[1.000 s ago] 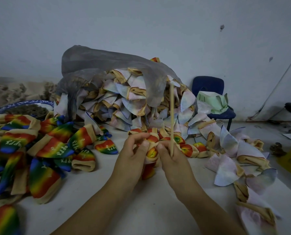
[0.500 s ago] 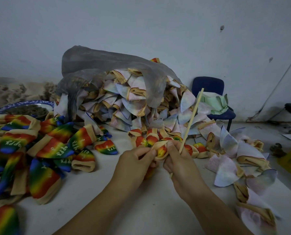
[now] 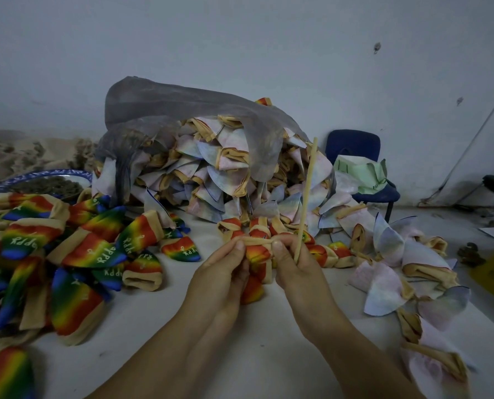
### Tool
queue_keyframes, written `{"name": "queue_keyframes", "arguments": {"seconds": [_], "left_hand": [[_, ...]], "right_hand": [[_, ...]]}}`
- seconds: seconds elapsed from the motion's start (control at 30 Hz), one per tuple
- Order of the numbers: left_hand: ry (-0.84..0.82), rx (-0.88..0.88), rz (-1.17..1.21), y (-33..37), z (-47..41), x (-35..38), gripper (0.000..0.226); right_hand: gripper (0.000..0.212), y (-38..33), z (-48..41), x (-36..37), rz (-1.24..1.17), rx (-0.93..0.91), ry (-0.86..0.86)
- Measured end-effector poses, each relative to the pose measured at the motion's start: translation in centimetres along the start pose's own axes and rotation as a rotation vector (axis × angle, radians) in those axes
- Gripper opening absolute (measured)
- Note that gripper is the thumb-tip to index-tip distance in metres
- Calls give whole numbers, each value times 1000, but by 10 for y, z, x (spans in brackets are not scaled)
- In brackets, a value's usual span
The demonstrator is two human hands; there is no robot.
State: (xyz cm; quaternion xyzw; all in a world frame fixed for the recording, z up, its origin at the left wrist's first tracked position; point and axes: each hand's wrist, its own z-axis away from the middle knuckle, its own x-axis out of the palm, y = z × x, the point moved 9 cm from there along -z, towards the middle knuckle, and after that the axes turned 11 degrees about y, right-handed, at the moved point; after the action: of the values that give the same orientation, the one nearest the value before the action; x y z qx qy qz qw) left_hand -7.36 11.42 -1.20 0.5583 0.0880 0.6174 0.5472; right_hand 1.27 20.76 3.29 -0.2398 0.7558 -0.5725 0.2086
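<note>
My left hand (image 3: pixel 222 272) and right hand (image 3: pixel 294 272) pinch the rainbow pouch (image 3: pixel 257 251) at frame centre, its tan cuff now stretched between both thumbs. The stick (image 3: pixel 307 197), gripped in my right fingers, has swung from leaning right to near upright. Judgement: turning out is nearly complete.
</note>
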Motion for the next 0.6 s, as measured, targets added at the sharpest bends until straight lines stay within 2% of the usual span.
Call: {"name": "queue_keyframes", "arguments": {"seconds": [0.13,0.2,0.3,0.43,0.53,0.6], "left_hand": [[-172,-174,69,-10,6,19,28],[-241,-238,118,-11,9,25,19],[-224,-234,96,-10,4,21,11],[-164,57,-128,5,-5,11,19],[-193,339,-462,18,3,14,9],[-203,497,-658,27,8,19,11]], "right_hand": [[17,4,-2,-3,-150,93,23],[19,6,0,1,-236,144,-12],[19,9,4,11,-346,221,-79],[22,13,2,13,-425,285,-119],[22,17,-2,8,-380,261,-93],[22,16,-1,7,-378,253,-95]]}}
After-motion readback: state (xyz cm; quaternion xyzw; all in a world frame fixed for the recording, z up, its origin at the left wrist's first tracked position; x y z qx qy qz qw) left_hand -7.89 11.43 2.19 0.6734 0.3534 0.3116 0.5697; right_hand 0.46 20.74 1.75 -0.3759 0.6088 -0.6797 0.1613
